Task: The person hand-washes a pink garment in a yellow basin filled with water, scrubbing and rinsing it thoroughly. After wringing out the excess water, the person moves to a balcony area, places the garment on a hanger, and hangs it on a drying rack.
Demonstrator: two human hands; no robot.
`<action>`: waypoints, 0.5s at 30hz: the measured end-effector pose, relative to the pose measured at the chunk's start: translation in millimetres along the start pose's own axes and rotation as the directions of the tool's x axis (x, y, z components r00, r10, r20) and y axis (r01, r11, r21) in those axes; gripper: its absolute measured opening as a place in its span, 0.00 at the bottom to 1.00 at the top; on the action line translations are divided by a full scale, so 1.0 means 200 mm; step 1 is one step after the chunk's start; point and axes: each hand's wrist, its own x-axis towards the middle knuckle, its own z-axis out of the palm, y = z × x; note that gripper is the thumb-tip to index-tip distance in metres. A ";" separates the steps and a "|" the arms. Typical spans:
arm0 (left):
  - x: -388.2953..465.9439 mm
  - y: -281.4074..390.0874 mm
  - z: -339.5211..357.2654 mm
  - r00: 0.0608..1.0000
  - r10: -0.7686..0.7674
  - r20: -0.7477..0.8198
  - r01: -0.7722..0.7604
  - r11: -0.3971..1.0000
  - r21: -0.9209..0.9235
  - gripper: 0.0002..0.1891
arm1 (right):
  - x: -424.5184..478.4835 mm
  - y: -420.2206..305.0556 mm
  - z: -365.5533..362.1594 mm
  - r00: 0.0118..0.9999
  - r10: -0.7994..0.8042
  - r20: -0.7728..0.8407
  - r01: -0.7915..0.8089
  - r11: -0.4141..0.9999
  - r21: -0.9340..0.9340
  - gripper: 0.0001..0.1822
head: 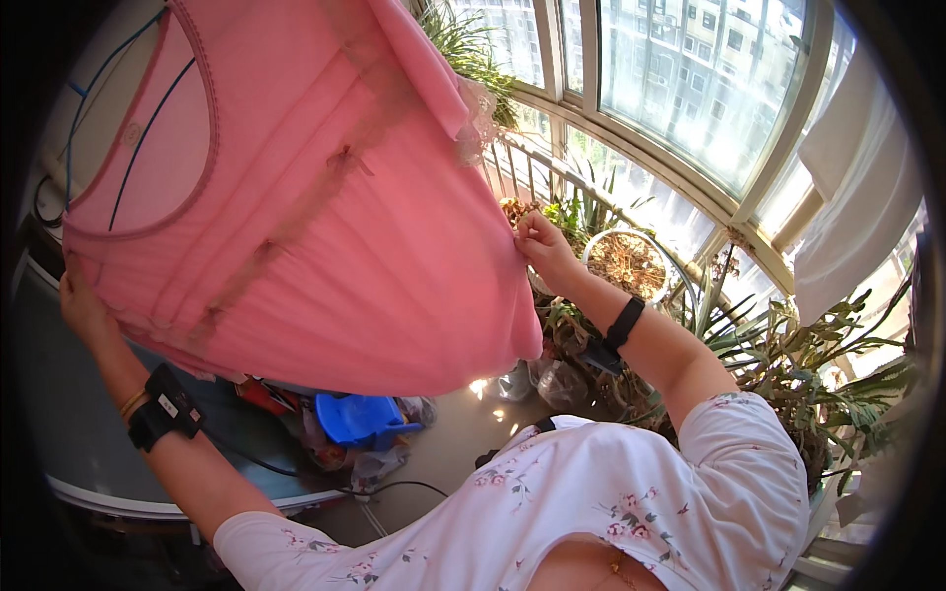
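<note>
A pink garment with lace trim and small bows (355,244) spreads across the view in front of me. A blue wire hanger (81,92) shows through its neckline at the upper left. My left hand (83,299) holds the garment near the shoulder at the far left, its fingers partly behind the cloth. At the garment's right edge, my right hand (543,247) pinches the fabric between thumb and fingers. Both wrists carry black bands.
A dark table with a pale rim (118,506) lies at lower left, a blue plastic stool (362,419) beyond it. Potted plants (628,258) line the railing below the windows (695,81). White cloth (857,177) hangs at right. Plastic bags (558,384) rest on the floor.
</note>
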 end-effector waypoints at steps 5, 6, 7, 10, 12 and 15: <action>0.03 -0.02 -0.02 1.000 0.022 0.007 -0.022 1.000 -0.020 0.23 | -0.06 -0.06 0.01 0.995 0.042 0.088 -0.046 0.998 0.035 0.10; 0.04 -0.03 -0.02 0.999 0.036 -0.003 -0.036 0.999 -0.020 0.24 | -0.07 -0.08 0.01 0.994 0.018 0.111 -0.021 1.000 0.023 0.09; 0.04 -0.03 -0.02 0.999 0.051 -0.014 -0.051 0.999 -0.018 0.24 | -0.07 -0.10 0.02 0.991 -0.006 0.136 0.004 1.000 0.013 0.08; 0.01 0.01 -0.01 1.000 0.005 -0.015 -0.006 1.000 -0.019 0.26 | -0.08 -0.11 0.01 0.988 -0.024 0.152 0.025 1.000 -0.003 0.05; 0.02 0.02 -0.02 0.999 0.033 -0.017 -0.033 0.999 0.012 0.27 | -0.08 -0.11 0.00 0.989 0.003 0.151 -0.002 1.000 -0.005 0.04; 0.05 0.02 -0.04 0.999 0.039 -0.024 -0.038 0.998 0.041 0.29 | -0.06 -0.08 -0.07 0.982 0.078 0.170 -0.101 0.987 0.125 0.05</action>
